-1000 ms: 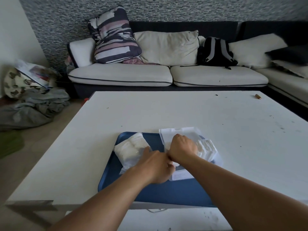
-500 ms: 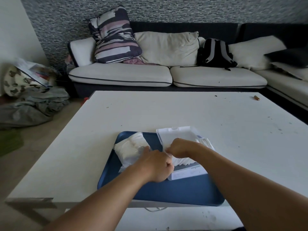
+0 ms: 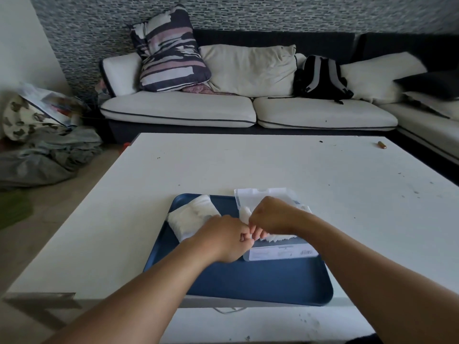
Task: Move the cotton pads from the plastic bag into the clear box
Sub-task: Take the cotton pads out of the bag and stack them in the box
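On a blue tray [image 3: 248, 281] the plastic bag [image 3: 192, 217] with white cotton pads lies at the left. To its right stands the clear box [image 3: 280, 253], its lid [image 3: 258, 194] tipped open at the back. My right hand [image 3: 273, 217] is curled over a stack of cotton pads [image 3: 279, 237] inside the box and grips them. Curled at the box's left front corner, my left hand [image 3: 226, 239] holds its rim, fingertips touching those of the right hand. The pads under the right hand are mostly hidden.
The tray sits near the front edge of a white table [image 3: 273, 165]. A small brown object [image 3: 382, 145] lies at the table's far right. Behind are a sofa [image 3: 248, 108] with cushions and a backpack [image 3: 321, 76]; clothes lie on the floor at left.
My right hand has drawn the stack of pads from the box's right side down and left, toward my left hand. The left hand has stayed at the box's corner.
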